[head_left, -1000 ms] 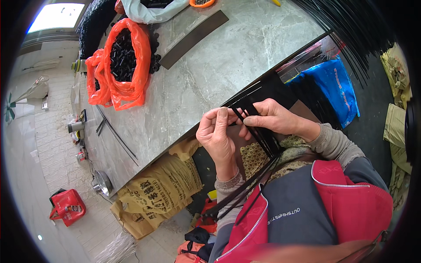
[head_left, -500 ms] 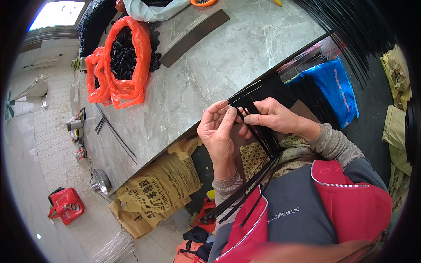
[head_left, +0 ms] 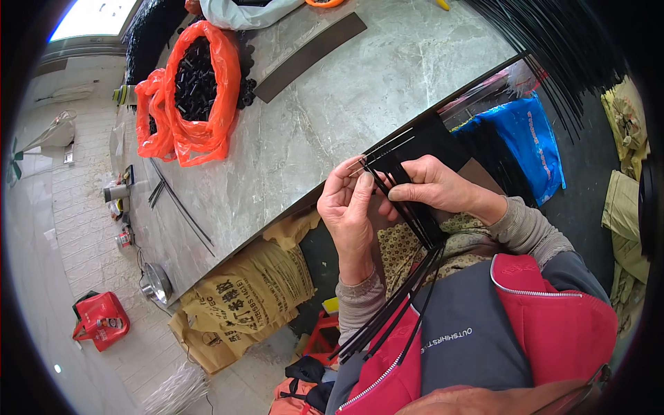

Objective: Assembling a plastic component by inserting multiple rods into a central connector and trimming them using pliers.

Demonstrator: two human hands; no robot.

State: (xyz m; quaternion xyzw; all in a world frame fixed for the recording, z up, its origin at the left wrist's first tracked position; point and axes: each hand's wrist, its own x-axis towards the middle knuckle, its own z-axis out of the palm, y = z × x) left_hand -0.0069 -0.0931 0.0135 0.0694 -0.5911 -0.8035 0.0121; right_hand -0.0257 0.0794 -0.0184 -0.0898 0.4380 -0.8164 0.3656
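A bunch of long, narrow black strips [head_left: 401, 297] runs between my hands, down over my lap and along my jacket. My left hand [head_left: 348, 211] is closed, with thumb and fingertips pinching the upper ends of the strips beside the table edge. Thin, shiny rods [head_left: 391, 146] stick out past those fingertips. Around the same bunch, a little to the right, my right hand [head_left: 437, 184] is closed with its thumb pressed on top. The fingers partly hide how strips and rods cross.
Grey stone-patterned table [head_left: 325, 104] ahead bears a red plastic bag [head_left: 228, 117] of small black pieces, a dark curved strip [head_left: 311, 57] and loose black strands [head_left: 183, 211]. Below it stand a brown paper sack [head_left: 256, 290] and a blue bag [head_left: 536, 145]. Long black strands [head_left: 553, 41] overhang the far right.
My left hand has shifted slightly right, its fingertips still on the strips. My right hand keeps its hold. The view has tilted a little.
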